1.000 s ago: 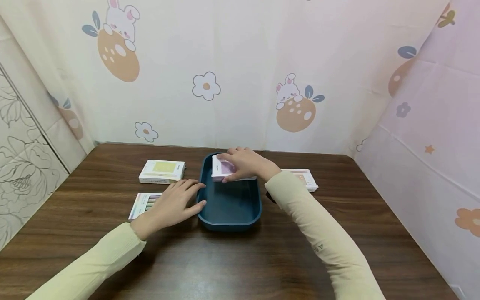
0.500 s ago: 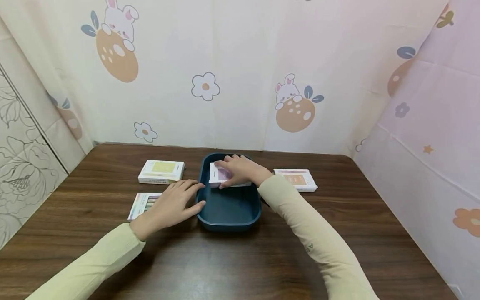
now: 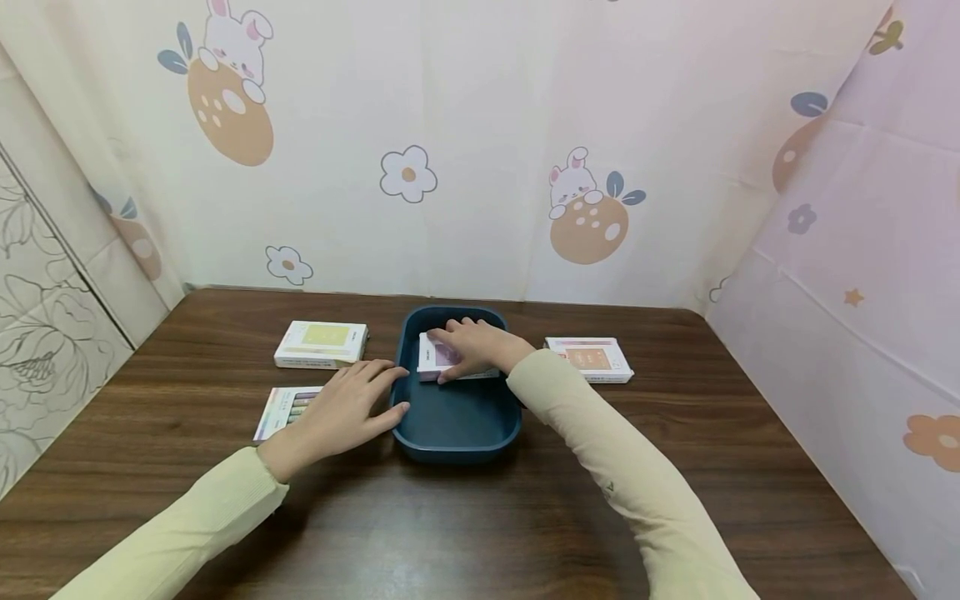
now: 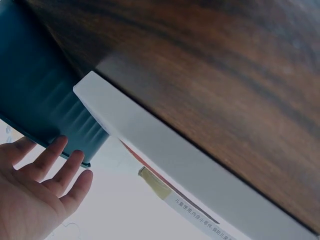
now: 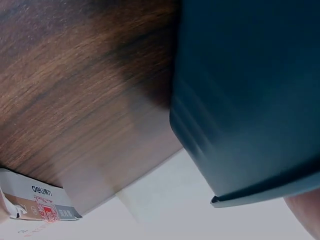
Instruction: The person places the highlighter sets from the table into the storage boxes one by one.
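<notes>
My right hand (image 3: 480, 344) grips a white and purple box (image 3: 432, 360), held low inside the far half of a dark blue plastic bin (image 3: 456, 455). The palm and fingers hide the box's right part. At the bin's left rim rests my left hand (image 3: 339, 410), thumb and fingers spread and holding nothing. In the left wrist view, those fingers (image 4: 75, 170) lie against the bin's outer wall (image 4: 60, 95). The right wrist view shows mostly the bin's outside (image 5: 240, 100); the purple box is hidden there.
A white and yellow box (image 3: 322, 343) lies left of the bin. Nearer, a flat pack of pens (image 3: 277, 410) is partly covered by my left hand. A white and orange box (image 3: 600, 358) lies on the right, beyond my right sleeve. A patterned curtain (image 3: 480, 225) backs the wooden table (image 3: 465, 533).
My right hand has lowered the purple box into the bin and shifted slightly left and nearer. More of the orange box now shows. My left hand has stayed at the rim.
</notes>
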A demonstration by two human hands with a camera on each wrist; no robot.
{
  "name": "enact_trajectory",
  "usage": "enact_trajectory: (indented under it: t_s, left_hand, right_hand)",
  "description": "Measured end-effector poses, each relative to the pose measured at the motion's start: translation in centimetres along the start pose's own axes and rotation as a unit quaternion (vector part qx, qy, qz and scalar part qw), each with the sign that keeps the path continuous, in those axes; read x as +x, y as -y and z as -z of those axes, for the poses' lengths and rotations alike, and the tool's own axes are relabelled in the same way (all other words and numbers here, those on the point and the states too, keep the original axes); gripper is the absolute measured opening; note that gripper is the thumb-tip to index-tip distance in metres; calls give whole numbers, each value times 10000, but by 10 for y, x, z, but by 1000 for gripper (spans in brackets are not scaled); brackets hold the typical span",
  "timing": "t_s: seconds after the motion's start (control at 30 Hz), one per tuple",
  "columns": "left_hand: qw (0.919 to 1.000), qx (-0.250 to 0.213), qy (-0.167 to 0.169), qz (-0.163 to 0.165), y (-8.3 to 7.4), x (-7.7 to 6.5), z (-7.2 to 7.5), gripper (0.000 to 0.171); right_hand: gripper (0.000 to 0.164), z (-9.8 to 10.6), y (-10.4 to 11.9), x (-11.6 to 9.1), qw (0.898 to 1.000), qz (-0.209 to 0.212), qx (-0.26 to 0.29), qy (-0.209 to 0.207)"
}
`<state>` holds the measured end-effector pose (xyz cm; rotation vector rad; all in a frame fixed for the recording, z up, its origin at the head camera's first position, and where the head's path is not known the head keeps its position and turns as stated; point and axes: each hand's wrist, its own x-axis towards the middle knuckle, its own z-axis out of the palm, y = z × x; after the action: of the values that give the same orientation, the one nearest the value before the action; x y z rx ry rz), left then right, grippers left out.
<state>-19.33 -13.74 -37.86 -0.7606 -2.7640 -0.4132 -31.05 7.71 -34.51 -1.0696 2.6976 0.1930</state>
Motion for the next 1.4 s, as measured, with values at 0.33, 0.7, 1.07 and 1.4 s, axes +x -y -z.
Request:
enact_trajectory:
  t_s: [0.33, 0.7, 1.07, 1.4]
  left_hand:
    - [10000, 14, -40, -18, 0, -1, -1, 53]
    - [10000, 14, -61, -34, -1, -1, -1, 52]
    - [10000, -11, 14, 57, 0, -1, -3, 52]
    - [10000, -14, -5, 14, 0, -1, -3, 53]
  right_hand:
    - [81, -4, -1, 4, 9999, -52, 119, 50]
    - [83, -6, 0, 5, 9999, -60, -110, 79]
    - [83, -7, 0, 4, 9999, -84, -129, 35]
    - [83, -4, -1, 0, 9996, -175, -224, 47]
